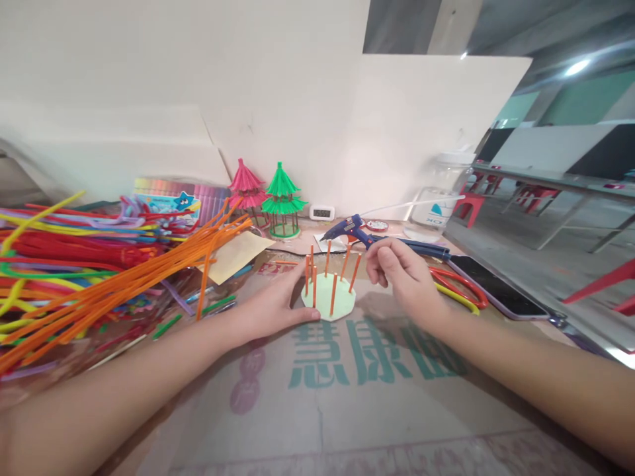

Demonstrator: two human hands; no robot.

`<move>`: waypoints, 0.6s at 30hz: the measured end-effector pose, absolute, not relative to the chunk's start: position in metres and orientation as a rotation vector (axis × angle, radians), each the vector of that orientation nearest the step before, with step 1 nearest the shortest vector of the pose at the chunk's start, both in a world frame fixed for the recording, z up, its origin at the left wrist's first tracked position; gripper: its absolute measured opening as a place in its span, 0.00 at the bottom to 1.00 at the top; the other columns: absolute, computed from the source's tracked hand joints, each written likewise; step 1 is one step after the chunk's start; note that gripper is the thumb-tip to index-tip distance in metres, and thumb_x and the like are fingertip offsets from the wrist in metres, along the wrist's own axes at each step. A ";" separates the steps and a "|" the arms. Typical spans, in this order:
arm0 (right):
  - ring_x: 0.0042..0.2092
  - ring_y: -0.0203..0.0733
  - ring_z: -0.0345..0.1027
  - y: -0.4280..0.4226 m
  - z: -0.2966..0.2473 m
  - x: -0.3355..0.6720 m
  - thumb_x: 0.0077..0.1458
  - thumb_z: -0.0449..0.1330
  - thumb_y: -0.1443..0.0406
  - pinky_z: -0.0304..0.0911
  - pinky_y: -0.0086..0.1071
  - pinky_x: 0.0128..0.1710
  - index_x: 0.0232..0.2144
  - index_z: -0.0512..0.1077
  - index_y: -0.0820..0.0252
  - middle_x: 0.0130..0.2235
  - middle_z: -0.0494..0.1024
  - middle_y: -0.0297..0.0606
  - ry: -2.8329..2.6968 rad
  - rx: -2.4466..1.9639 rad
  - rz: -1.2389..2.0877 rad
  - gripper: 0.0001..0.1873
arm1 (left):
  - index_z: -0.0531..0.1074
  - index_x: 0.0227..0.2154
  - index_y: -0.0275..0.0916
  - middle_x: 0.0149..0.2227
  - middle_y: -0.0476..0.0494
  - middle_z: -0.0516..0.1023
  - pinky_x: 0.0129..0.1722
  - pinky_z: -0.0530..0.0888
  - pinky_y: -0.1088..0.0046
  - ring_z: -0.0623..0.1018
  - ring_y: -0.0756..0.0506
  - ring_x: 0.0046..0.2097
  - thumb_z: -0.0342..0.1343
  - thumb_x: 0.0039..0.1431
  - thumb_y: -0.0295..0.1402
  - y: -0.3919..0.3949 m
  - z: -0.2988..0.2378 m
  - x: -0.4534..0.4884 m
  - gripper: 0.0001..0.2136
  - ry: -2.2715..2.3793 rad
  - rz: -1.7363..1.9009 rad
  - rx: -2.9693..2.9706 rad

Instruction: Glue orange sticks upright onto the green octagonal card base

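A pale green cardboard disc (342, 303) lies on the work surface, with several short orange pipe-cleaner posts (333, 295) standing upright around its rim. My left hand (275, 297) steadies the disc from the left, thumb at the near edge and fingers along the far side. To the right of the posts, my right hand (397, 271) is closed with its fingers curled; whatever it may hold is hidden. Just behind that hand is a blue hot glue gun (350, 228), its nozzle pointing left and a clear glue stick (411, 205) projecting from its back. Whether the hand touches its handle is unclear.
Orange pipe cleaners (163, 271) and other colours heap up at left. Behind stand a pink paper-like tower (243, 188), a green one (282, 198), a small digital clock (322, 212) and markers (208, 201). Red-handled scissors (466, 287), a phone (499, 285) and a clear jar (436, 205) sit right.
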State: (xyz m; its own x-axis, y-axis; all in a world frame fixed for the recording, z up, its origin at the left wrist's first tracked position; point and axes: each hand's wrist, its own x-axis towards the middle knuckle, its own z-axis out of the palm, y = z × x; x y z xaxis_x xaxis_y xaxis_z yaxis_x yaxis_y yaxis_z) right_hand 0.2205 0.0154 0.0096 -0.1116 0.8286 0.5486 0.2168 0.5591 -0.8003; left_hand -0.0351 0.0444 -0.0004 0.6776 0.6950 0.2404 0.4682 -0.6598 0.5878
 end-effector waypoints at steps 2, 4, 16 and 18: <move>0.26 0.35 0.58 0.023 0.004 0.225 0.66 0.52 0.47 0.56 0.31 0.28 0.35 0.67 0.57 0.24 0.67 0.29 -1.571 -0.987 0.681 0.20 | 0.47 0.70 0.38 0.72 0.31 0.53 0.69 0.58 0.50 0.57 0.34 0.71 0.63 0.58 0.42 0.045 0.000 -0.036 0.43 1.041 0.582 2.368; 0.25 0.35 0.57 0.032 -0.004 0.228 0.64 0.53 0.46 0.54 0.31 0.26 0.33 0.65 0.56 0.24 0.66 0.28 -1.494 -1.077 0.740 0.21 | 0.46 0.70 0.36 0.72 0.28 0.51 0.69 0.57 0.49 0.55 0.33 0.72 0.62 0.58 0.43 0.046 0.000 -0.037 0.44 1.149 0.555 2.347; 0.21 0.33 0.55 0.059 -0.022 0.226 0.58 0.56 0.48 0.49 0.28 0.21 0.35 0.64 0.56 0.21 0.67 0.25 -1.439 -1.186 0.916 0.18 | 0.78 0.50 0.40 0.55 0.37 0.78 0.62 0.68 0.51 0.74 0.36 0.59 0.51 0.64 0.35 0.091 0.015 -0.062 0.16 1.195 0.679 2.558; 0.21 0.33 0.55 0.060 -0.023 0.225 0.57 0.56 0.48 0.49 0.28 0.21 0.35 0.64 0.57 0.21 0.67 0.25 -1.437 -1.184 0.927 0.18 | 0.80 0.45 0.42 0.48 0.40 0.82 0.59 0.72 0.56 0.77 0.38 0.54 0.54 0.64 0.37 0.099 0.018 -0.056 0.13 1.194 0.657 2.546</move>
